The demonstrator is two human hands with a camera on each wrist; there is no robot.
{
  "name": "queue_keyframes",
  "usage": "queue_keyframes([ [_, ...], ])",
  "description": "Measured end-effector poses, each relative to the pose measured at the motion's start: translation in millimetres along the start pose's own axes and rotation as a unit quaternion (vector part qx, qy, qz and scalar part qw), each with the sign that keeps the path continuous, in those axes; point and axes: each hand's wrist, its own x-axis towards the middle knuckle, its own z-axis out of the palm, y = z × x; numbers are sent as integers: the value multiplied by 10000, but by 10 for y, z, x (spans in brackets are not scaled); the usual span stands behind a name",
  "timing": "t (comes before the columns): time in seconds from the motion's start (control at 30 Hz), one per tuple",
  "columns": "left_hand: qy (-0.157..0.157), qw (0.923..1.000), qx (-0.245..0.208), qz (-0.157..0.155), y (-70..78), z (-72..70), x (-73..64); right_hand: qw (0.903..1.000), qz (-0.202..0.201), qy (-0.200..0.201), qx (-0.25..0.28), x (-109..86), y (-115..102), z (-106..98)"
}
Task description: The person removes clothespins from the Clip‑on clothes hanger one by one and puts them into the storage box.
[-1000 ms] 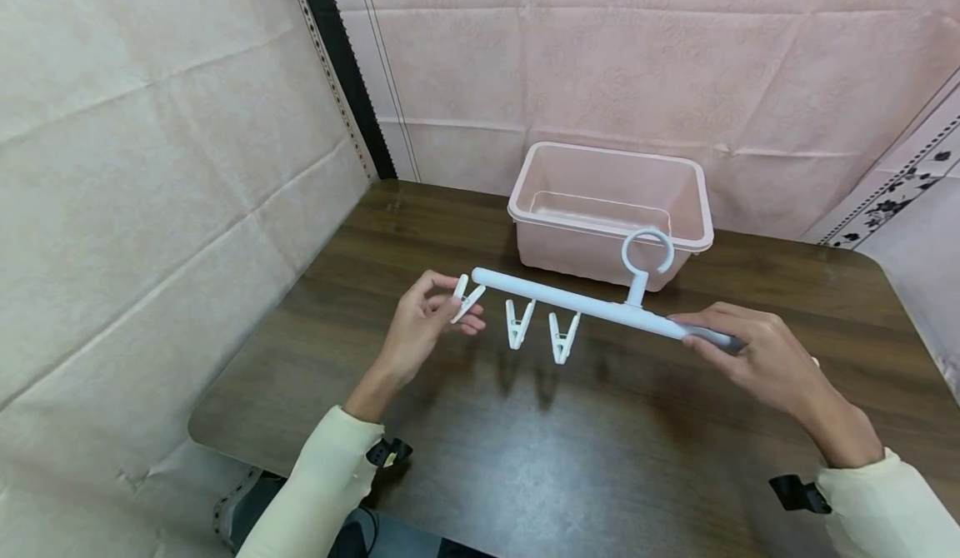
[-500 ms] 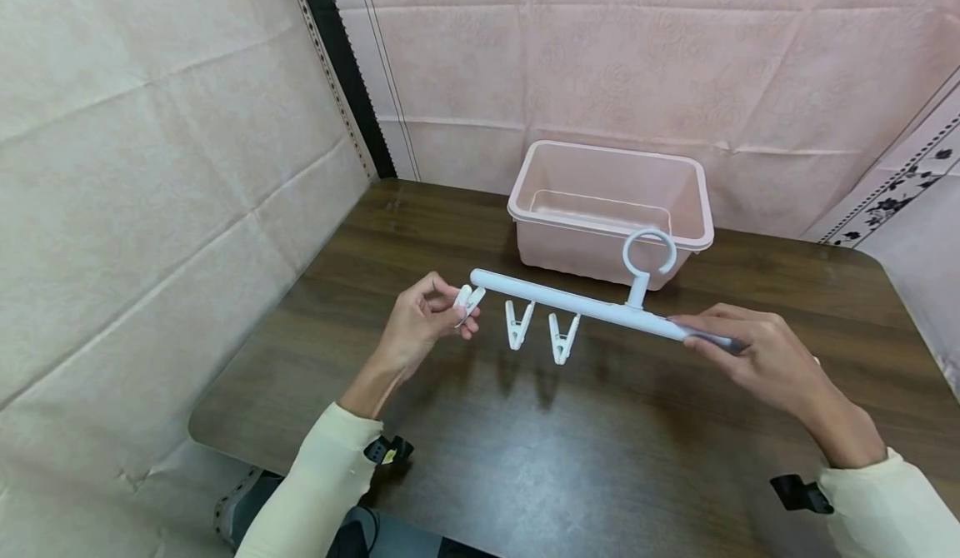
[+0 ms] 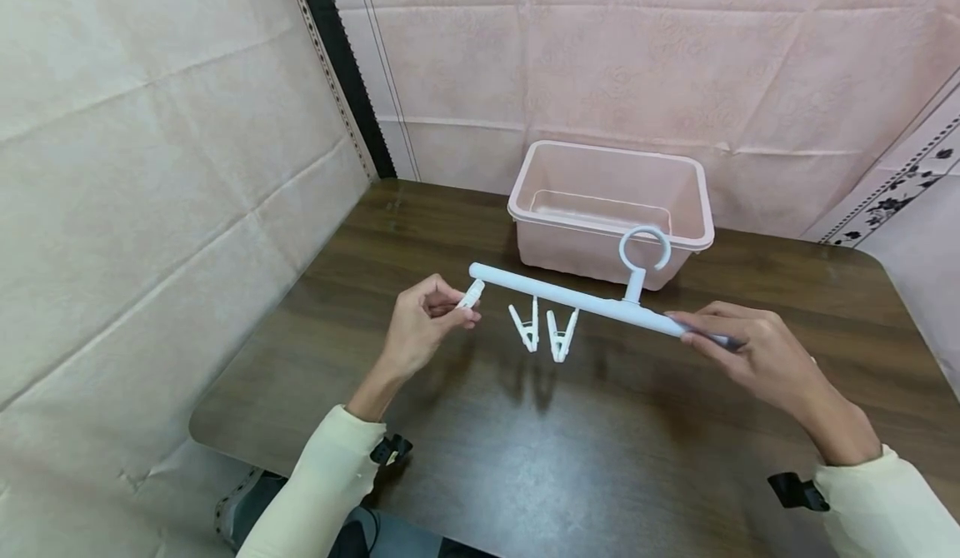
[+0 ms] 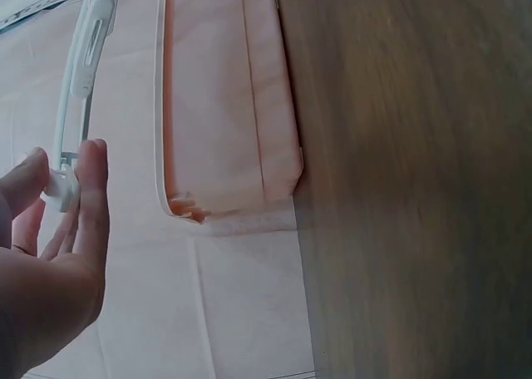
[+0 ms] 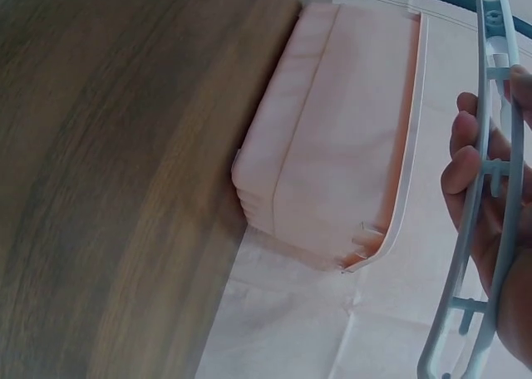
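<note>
Head view: the left hand (image 3: 420,323) is pinching a white clip (image 3: 472,294) at one end of a pale blue hanger (image 3: 570,297), whose other end the right hand (image 3: 750,358) is gripping. Two more clips (image 3: 559,350) are hanging between the hands; a pink bin (image 3: 570,250) is standing beyond them on the table (image 3: 300,391).

Left fingers (image 4: 94,179) pinching, right fingers (image 5: 461,173) gripping; forearms (image 3: 318,483) angled inward.

Bin (image 3: 573,250) on table (image 3: 315,358), behind hanger (image 3: 577,298).
</note>
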Motion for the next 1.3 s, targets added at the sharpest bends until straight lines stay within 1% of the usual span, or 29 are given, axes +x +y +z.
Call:
queue_keyframes([
  [0.13, 138, 9997, 55, -195, -16, 0, 0, 10000, -32, 20, -26, 4, 9, -6],
  [0.3, 320, 9984, 288, -377, -21, -28, -37, 10000, 53, 39, -53, 8, 17, 20],
  [0.4, 336, 9978, 423, -391, -17, -34, -29, 9998, 115, 43, -127, 3, 15, 3],
  [0.57, 257, 9968, 682, -331, -16, -46, -25, 9996, 98, 174, -206, -15, -7, -27],
  [0.67, 229, 9965, 735, -316, 1, -77, -54, 9996, 130, 170, -190, -10, -31, -19],
  [0.8, 193, 9970, 708, -249, 27, -135, -91, 9995, 247, 97, -183, 3, -64, 9],
  [0.97, 112, 9978, 648, -59, 43, -187, -78, 9991, 384, 29, -196, 24, -67, 40],
  [1.13, 144, 9974, 687, 135, 70, -203, -3, 9986, 485, -73, -179, 20, -62, 74],
  [1.3, 58, 9952, 926, 315, 101, -166, 155, 9981, 571, -71, -228, -28, -71, 60],
])
